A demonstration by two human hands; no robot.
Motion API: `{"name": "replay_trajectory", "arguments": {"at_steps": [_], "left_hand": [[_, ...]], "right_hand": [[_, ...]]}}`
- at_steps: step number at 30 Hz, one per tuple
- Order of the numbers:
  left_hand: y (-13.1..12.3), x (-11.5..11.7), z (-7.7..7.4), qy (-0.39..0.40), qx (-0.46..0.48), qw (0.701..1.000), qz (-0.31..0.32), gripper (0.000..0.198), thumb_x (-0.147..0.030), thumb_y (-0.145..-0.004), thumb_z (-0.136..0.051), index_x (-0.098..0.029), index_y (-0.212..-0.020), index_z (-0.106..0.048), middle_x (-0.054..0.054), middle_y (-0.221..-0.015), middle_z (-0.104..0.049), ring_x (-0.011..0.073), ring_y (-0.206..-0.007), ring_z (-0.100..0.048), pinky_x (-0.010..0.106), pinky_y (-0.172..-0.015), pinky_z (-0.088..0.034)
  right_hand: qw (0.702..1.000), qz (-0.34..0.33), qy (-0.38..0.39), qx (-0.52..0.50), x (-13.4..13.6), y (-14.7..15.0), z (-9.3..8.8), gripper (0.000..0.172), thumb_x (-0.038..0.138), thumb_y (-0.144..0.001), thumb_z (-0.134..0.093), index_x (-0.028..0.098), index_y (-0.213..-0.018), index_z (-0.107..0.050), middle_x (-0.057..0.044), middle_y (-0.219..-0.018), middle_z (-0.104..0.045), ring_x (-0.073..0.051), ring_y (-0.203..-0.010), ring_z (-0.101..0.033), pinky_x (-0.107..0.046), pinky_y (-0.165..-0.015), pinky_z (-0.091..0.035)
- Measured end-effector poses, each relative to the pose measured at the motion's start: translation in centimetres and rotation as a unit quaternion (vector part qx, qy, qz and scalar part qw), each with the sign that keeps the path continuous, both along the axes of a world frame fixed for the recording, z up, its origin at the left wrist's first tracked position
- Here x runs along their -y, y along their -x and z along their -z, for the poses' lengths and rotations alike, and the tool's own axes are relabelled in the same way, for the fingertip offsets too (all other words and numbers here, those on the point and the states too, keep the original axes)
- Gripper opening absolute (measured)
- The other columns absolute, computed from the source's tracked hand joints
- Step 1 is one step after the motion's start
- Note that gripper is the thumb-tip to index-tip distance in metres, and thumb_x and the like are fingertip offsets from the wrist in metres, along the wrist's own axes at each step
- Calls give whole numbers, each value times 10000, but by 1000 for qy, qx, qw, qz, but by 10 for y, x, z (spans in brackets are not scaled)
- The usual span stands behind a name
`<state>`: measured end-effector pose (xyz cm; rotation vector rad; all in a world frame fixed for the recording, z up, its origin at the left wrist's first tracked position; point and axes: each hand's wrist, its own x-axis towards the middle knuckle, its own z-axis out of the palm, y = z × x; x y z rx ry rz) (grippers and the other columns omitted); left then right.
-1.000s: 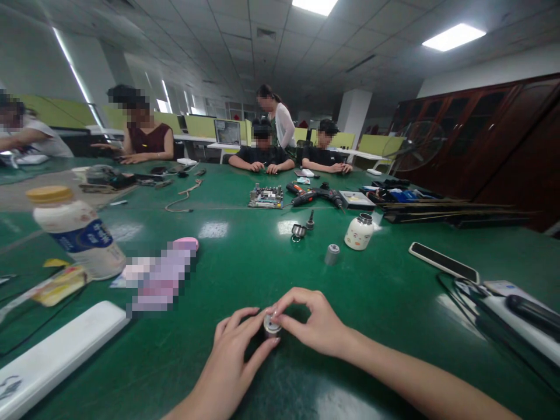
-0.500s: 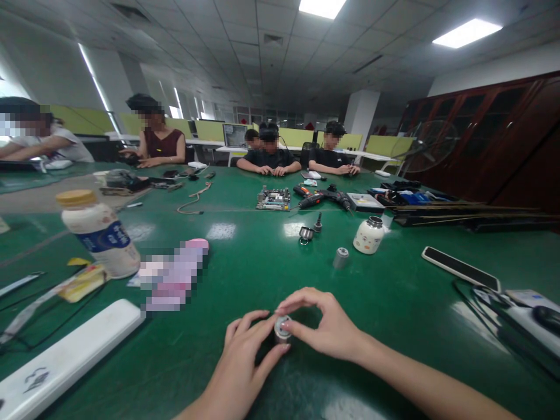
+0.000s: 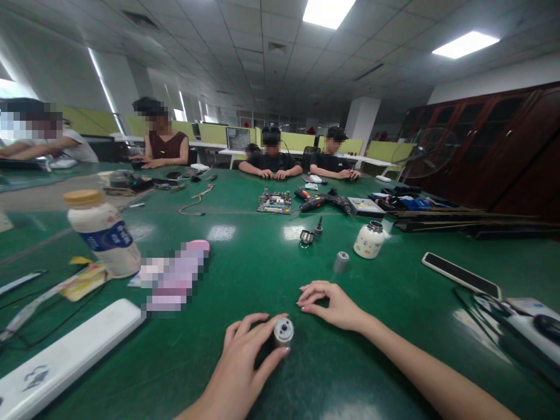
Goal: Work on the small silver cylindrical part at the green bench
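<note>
A small silver metal cylinder (image 3: 284,331) stands upright on the green table, its round top showing a dark centre hole. My left hand (image 3: 249,356) grips it from the left between thumb and forefinger. To the right and a little farther off, my right hand (image 3: 330,304) hovers just above or rests on the table, touching no object; its thumb and fingers are curved with a gap between them. A second, similar cylinder (image 3: 341,262) stands beyond my right hand, near a white patterned jar (image 3: 369,240). Two small metal parts (image 3: 307,237) lie farther back.
Left: a bottle (image 3: 105,233), a white power strip (image 3: 74,356) and a pink-purple item (image 3: 181,277). Farther back: a circuit board (image 3: 275,202) and power drills (image 3: 315,202). Right: a black-and-white phone-like bar (image 3: 461,276) and cables. Several people sit across the table.
My right hand has let go of the cylinder's top and moved away to the right, uncovering it. My left hand keeps its hold. The camera view has tilted up slightly.
</note>
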<state>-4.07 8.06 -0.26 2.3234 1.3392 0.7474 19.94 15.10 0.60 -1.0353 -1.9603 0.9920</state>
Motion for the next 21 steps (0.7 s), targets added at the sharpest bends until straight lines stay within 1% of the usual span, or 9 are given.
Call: {"name": "replay_trajectory", "arguments": {"at_steps": [3,5,8,10,13,16,19,20,21], "left_hand": [[0,0,0,2,-1,1000,2,411,-298,-887,-592,-353,-1291,-540,15,-1224,-642,273,-1164,-515,459,-945,-423],[0,0,-1,3,-3,1000,2,405,-290,-881,-599,-344,-1280,-552,22,-1210,-647,272,-1154,-522,452,-938,-430],[0,0,-2,-11,0,1000,3,389,-276,-873,-610,-331,-1257,-576,33,-1174,-661,266,-1132,-536,438,-926,-441],[0,0,-2,-20,4,1000,2,376,-279,-867,-618,-324,-1239,-592,38,-1160,-665,264,-1120,-542,432,-919,-448],[0,1,-3,-17,3,1000,3,363,-275,-865,-621,-325,-1224,-601,30,-1148,-671,264,-1120,-542,434,-917,-450],[0,1,-3,-12,2,1000,8,376,-270,-870,-615,-340,-1239,-588,22,-1154,-671,260,-1128,-536,434,-925,-444],[0,1,-3,-8,1,1000,5,405,-283,-871,-615,-345,-1268,-569,29,-1182,-656,260,-1124,-539,432,-931,-442],[1,1,-3,-6,1,1000,3,411,-288,-870,-615,-344,-1274,-565,30,-1186,-654,261,-1123,-541,433,-931,-443],[1,1,-3,-5,0,1000,0,413,-290,-870,-615,-342,-1277,-562,30,-1187,-653,261,-1123,-541,433,-930,-444]], "right_hand": [[995,54,28,-80,11,14,-7,271,381,-764,-727,159,-897,-648,-82,-864,-752,-235,-893,-714,-417,-886,-522],[989,76,24,-127,22,27,-15,251,373,-762,-731,174,-875,-626,-71,-869,-751,-226,-892,-714,-386,-851,-542],[989,36,22,-143,37,43,-24,170,317,-770,-722,189,-843,-636,-54,-867,-748,-207,-902,-706,-348,-827,-551],[990,18,22,-136,44,51,-25,110,281,-785,-697,191,-830,-653,-49,-869,-741,-190,-872,-705,-329,-808,-552],[994,20,0,-108,47,54,-22,64,253,-789,-681,196,-815,-669,-38,-852,-732,-176,-839,-697,-333,-835,-530],[994,32,-15,-101,45,52,-21,111,282,-761,-718,199,-802,-657,-27,-815,-723,-174,-793,-692,-320,-796,-529],[986,91,-27,-134,42,47,-23,193,351,-774,-713,201,-825,-602,17,-628,-664,-154,-631,-665,-309,-730,-528],[983,109,-37,-140,41,46,-25,205,367,-790,-697,203,-840,-584,27,-597,-645,-151,-607,-655,-313,-731,-522],[982,115,-43,-142,41,45,-26,212,372,-802,-684,203,-863,-571,23,-614,-652,-154,-623,-658,-319,-745,-517]]}}
